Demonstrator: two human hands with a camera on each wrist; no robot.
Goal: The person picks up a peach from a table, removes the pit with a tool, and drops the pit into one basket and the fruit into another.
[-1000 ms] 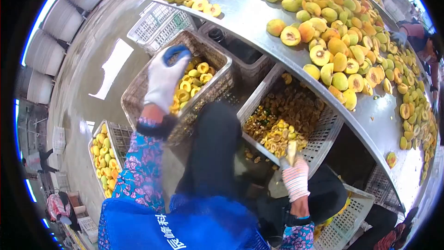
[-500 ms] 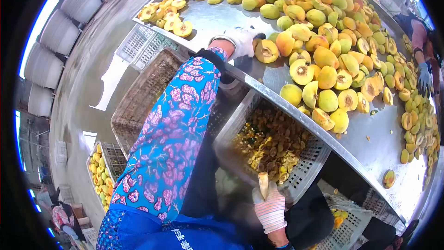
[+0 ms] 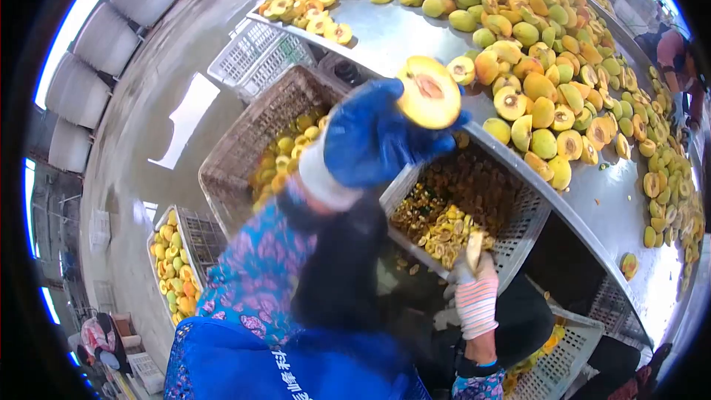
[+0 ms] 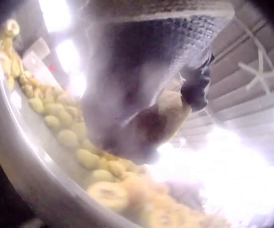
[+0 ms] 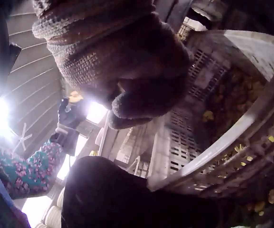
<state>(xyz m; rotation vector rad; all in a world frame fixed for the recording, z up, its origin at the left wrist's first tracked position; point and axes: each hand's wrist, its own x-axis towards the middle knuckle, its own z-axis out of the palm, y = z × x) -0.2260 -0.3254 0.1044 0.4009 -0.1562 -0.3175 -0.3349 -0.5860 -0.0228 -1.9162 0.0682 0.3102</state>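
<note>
In the head view my left hand, in a blue-coated glove, grips a yellow peach half between thumb and fingers. The cut face and its reddish centre face up toward me. The hand is near the metal table's edge, above the crates; the left wrist view shows the glove from close up. My right hand, in a striped knit glove, holds a pale wooden handle upright in its fist; the rest of that tool is hidden. Curled gloved fingers fill the top of the right wrist view.
Peach halves are heaped on the metal table. Below it, a pale crate holds brown pits and scraps. A brown crate with pitted halves stands left, beside another fruit crate. Another person is at far right.
My left hand went from above the brown crate to the table, took a peach half there, and has drawn back with it. My right hand keeps its hold on the handle.
</note>
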